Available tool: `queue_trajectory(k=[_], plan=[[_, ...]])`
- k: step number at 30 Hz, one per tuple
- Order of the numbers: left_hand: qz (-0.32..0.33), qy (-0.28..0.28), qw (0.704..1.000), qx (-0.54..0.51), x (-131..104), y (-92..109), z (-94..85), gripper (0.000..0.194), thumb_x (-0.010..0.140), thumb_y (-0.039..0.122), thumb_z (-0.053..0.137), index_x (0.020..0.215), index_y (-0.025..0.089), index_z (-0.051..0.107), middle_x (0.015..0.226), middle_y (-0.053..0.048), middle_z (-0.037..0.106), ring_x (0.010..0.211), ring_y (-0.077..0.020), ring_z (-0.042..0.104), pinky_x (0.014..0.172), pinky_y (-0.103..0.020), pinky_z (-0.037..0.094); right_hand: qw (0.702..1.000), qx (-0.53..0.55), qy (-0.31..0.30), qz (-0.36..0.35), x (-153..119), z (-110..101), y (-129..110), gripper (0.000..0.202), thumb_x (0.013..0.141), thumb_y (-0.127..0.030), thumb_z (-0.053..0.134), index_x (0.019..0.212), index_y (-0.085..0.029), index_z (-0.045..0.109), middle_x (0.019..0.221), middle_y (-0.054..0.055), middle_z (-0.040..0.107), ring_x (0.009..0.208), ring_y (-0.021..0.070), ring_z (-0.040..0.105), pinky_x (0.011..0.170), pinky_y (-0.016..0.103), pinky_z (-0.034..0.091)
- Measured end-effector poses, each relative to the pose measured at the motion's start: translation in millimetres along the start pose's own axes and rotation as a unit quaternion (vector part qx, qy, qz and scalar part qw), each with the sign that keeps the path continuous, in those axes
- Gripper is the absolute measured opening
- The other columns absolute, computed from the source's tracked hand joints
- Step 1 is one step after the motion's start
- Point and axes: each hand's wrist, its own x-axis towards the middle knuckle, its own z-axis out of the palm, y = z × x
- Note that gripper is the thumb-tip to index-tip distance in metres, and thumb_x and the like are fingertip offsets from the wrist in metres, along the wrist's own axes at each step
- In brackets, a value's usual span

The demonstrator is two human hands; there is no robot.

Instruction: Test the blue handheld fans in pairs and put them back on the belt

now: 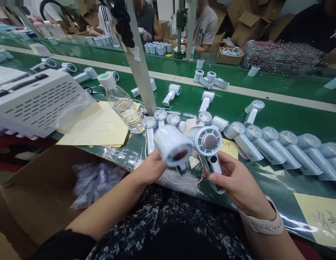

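Observation:
My left hand (151, 167) is closed around a pale blue handheld fan (170, 141), which is tilted and partly blurred. Its handle is mostly hidden behind the fan head. In my right hand (234, 177) is a second handheld fan (208, 141), its round head with a silver centre facing me and its dark-striped handle between thumb and fingers. The two fan heads are close together, nearly touching or overlapping in view. Just beyond them several similar fans (149, 124) lie at the bench edge. To the right, a row of fans (292, 153) leans side by side.
A bottle of clear liquid (124, 110) stands by a metal post (142, 68). Left are yellow sheets (103, 124) and a white vented machine (46, 95). A cardboard box (29, 177) with bagged items sits below. More fans lie on the green conveyor (189, 99); co-workers sit across.

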Motion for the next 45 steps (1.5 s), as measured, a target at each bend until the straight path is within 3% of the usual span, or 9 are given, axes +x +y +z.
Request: queue_trajectory(k=[2, 4, 7, 9, 12, 17, 23, 40, 45], plan=[[0.019, 0.024, 0.998, -0.049, 5.3, -6.5, 0.2, 0.04, 0.083, 0.051, 0.069, 0.11, 0.021, 0.066, 0.093, -0.004, 0.068, 0.087, -0.0179, 0.064, 0.084, -0.033, 0.053, 0.999, 0.017, 0.048, -0.008, 1.3, 1.4, 1.0, 0.038, 0.068, -0.034, 0.087, 0.1, -0.023, 0.07, 0.088, 0.001, 0.068, 0.075, 0.017, 0.062, 0.071, 0.031, 0.054], [0.008, 0.02, 0.995, -0.101, 7.2, -7.6, 6.1, 0.044, 0.083, 0.046, 0.071, 0.119, 0.023, 0.058, 0.09, -0.002, 0.065, 0.08, -0.0159, 0.063, 0.078, -0.033, 0.055, 0.996, 0.053, 0.072, -0.009, 2.4, 4.7, 2.6, 0.03, 0.074, -0.037, 0.082, 0.097, -0.023, 0.069, 0.082, 0.0, 0.065, 0.069, 0.0152, 0.059, 0.066, 0.029, 0.052], [0.004, -0.019, 0.993, -0.118, 4.3, -2.9, 18.7, 0.054, 0.074, 0.023, 0.079, 0.12, 0.023, 0.052, 0.089, 0.0, 0.061, 0.075, -0.013, 0.062, 0.069, -0.028, 0.053, 0.995, 0.084, 0.05, -0.026, 0.7, 6.8, 3.4, 0.03, 0.078, -0.038, 0.078, 0.102, -0.024, 0.069, 0.09, 0.002, 0.066, 0.073, 0.016, 0.059, 0.068, 0.029, 0.053], [0.016, -0.037, 0.993, -0.112, 1.9, 0.3, 25.6, 0.052, 0.073, 0.019, 0.079, 0.117, 0.022, 0.051, 0.089, 0.001, 0.059, 0.073, -0.0123, 0.061, 0.067, -0.027, 0.053, 0.996, 0.077, 0.009, -0.039, -2.5, 5.8, 3.5, 0.028, 0.081, -0.036, 0.076, 0.106, -0.024, 0.069, 0.091, 0.003, 0.067, 0.077, 0.0162, 0.06, 0.071, 0.028, 0.053], [0.02, -0.053, 0.994, -0.089, 1.2, 2.9, 30.9, 0.044, 0.075, 0.023, 0.078, 0.111, 0.02, 0.052, 0.088, 0.0, 0.058, 0.07, -0.0123, 0.06, 0.063, -0.027, 0.052, 0.996, 0.071, -0.023, -0.051, -7.2, 5.1, 4.8, 0.025, 0.085, -0.034, 0.073, 0.107, -0.026, 0.069, 0.093, 0.004, 0.068, 0.079, 0.0165, 0.061, 0.073, 0.028, 0.054], [0.002, -0.058, 0.998, -0.021, 1.8, 5.2, 32.8, 0.035, 0.078, 0.03, 0.076, 0.099, 0.017, 0.05, 0.081, -0.001, 0.061, 0.067, -0.0125, 0.061, 0.062, -0.026, 0.049, 0.994, 0.1, 0.044, -0.03, -8.7, 11.9, 7.7, 0.032, 0.078, -0.036, 0.079, 0.106, -0.026, 0.069, 0.096, 0.004, 0.067, 0.077, 0.0173, 0.062, 0.068, 0.029, 0.055], [-0.028, -0.055, 0.997, -0.047, -0.3, 5.9, 33.9, 0.04, 0.078, 0.027, 0.076, 0.108, 0.017, 0.051, 0.09, -0.001, 0.057, 0.073, -0.0133, 0.063, 0.068, -0.028, 0.053, 0.993, 0.108, 0.037, -0.009, -5.7, 17.6, 5.6, 0.029, 0.078, -0.041, 0.076, 0.101, -0.024, 0.068, 0.084, 0.004, 0.067, 0.074, 0.0194, 0.059, 0.07, 0.033, 0.053], [-0.014, -0.071, 0.996, -0.055, 0.6, 2.2, 32.4, 0.047, 0.076, 0.025, 0.076, 0.113, 0.019, 0.049, 0.089, -0.001, 0.057, 0.072, -0.0138, 0.061, 0.064, -0.028, 0.053, 0.992, 0.12, -0.032, -0.022, -9.9, 12.9, 11.5, 0.029, 0.084, -0.039, 0.074, 0.106, -0.022, 0.068, 0.084, 0.003, 0.066, 0.072, 0.0141, 0.059, 0.067, 0.026, 0.052], [-0.019, -0.067, 0.995, -0.076, 2.1, 0.1, 30.2, 0.047, 0.078, 0.03, 0.075, 0.116, 0.019, 0.051, 0.09, -0.002, 0.058, 0.072, -0.0148, 0.061, 0.063, -0.029, 0.054, 0.992, 0.121, -0.018, -0.026, -9.0, 14.0, 14.5, 0.027, 0.086, -0.041, 0.071, 0.104, -0.021, 0.067, 0.084, 0.003, 0.067, 0.071, 0.0139, 0.06, 0.066, 0.026, 0.053]])
